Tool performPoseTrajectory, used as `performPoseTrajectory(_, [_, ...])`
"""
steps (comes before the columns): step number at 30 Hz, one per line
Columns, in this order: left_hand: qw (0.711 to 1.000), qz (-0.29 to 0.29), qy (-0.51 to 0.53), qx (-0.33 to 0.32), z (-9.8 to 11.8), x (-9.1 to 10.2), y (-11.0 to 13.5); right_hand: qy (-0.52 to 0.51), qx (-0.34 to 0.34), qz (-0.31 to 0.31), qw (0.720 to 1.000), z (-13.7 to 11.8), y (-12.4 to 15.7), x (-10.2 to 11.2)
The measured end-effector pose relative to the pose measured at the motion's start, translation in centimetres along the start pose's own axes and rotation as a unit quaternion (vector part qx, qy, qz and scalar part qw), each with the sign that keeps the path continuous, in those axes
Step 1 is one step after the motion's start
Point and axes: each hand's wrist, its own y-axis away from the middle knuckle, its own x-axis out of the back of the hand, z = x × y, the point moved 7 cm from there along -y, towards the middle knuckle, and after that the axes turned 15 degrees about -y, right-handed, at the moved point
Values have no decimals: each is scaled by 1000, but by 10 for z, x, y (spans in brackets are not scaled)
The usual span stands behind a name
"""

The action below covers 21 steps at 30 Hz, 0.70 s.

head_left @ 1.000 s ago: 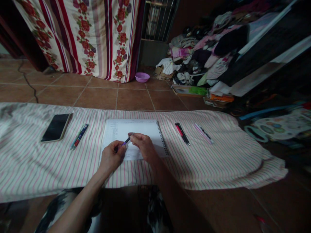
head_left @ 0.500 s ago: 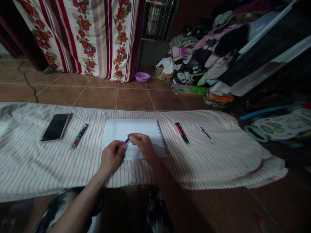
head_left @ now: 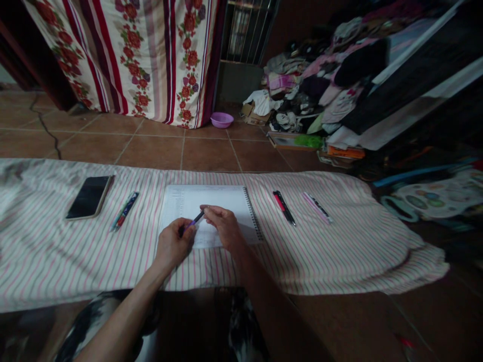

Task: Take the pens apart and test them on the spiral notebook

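Note:
A dark pen with a purple part [head_left: 195,219] is held slantwise above a spiral-bound notebook [head_left: 230,196]. My left hand [head_left: 174,242] grips its lower end between thumb and fingers. The fingertips of my right hand [head_left: 222,224] pinch the pen's upper end; the very tip is partly covered by them. The notebook lies open at a pale page with faint print along its left side, its spiral on the right. Both wrists pass over the notebook's near edge.
Left of the notebook lie two pens [head_left: 125,211] and a smartphone [head_left: 89,197]. To its right are red and black pens [head_left: 284,207] and pink and patterned pens [head_left: 317,207]. A striped cloth [head_left: 350,241] covers the low surface. Beyond are a purple basin [head_left: 222,119] and heaped clothes [head_left: 313,85].
My right fingers have shifted slightly at the pen's upper end. My left hand keeps its hold, and the surrounding things lie as before, with a slight shift of the view.

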Motion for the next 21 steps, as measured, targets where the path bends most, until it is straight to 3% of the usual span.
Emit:
performPoseTrajectory(9, [1000, 8, -30, 2, 3, 5, 2, 16, 18, -3, 1000, -3, -1, -2])
performPoseTrajectory(15, [1000, 17, -16, -1, 4, 5, 1, -72, -18, -9, 997, 3, 2, -6])
performPoseTrajectory(21, [1000, 14, -1, -22, 10, 7, 2, -59, -32, 14, 998, 0, 4, -4])
